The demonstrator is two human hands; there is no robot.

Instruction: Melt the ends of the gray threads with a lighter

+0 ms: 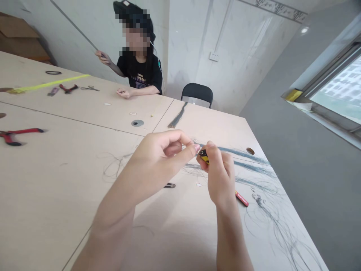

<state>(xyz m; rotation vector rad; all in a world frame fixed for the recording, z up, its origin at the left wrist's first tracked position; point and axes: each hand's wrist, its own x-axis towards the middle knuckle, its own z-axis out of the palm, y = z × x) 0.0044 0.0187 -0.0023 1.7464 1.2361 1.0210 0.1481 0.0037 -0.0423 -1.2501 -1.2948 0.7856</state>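
Right hand (221, 177), fingers (210, 148) pinched shut on a small yellow-and-black object (204, 156), left hand (158, 158) curled just beside that object (its hold hidden), loose blue-grey strands (248, 160) on the desk (56, 180) right of it

A small yellow-and-black object (204, 156) is pinched in the fingers of the right hand (220, 177), just beside the curled left hand (160, 158), above loose blue-grey fibre strands (248, 160) lying across the table (84, 180).

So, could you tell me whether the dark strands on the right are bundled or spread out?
Spread out: the dark strands lie in loose, separate wisps across the tabletop.
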